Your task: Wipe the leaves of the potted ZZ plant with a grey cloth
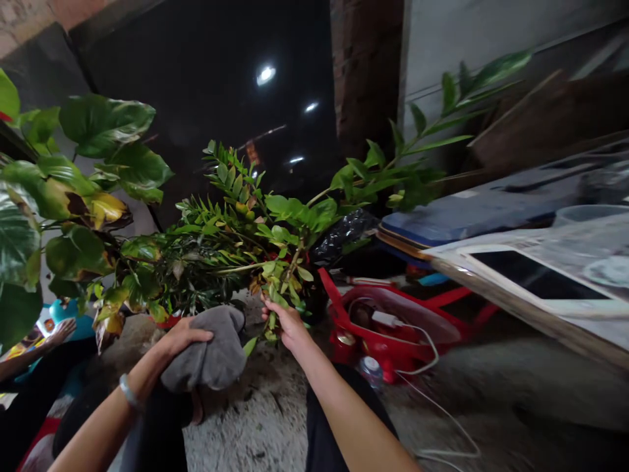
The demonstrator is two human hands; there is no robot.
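A folded grey cloth (pixel 213 347) is in my left hand (pixel 181 335), with the thumb lying across its top and the other fingers hidden beneath. My right hand (pixel 291 322) is closed around a leafy green stem (pixel 280 288) low on a potted plant. Pointed leaflets show above and below its fingers. From there the plant's long branch (pixel 383 170) leans up to the right. Denser foliage (pixel 211 242) stands behind both hands. The pots are mostly hidden by leaves.
Large, partly yellowed leaves (pixel 105 157) hang at left, near another person's hand (pixel 63 331). To the right, a red basket-like container (pixel 403 328) holds a white charger (pixel 386 319) with a trailing cable. Above it, a white phone or tablet (pixel 535 275) lies on a table.
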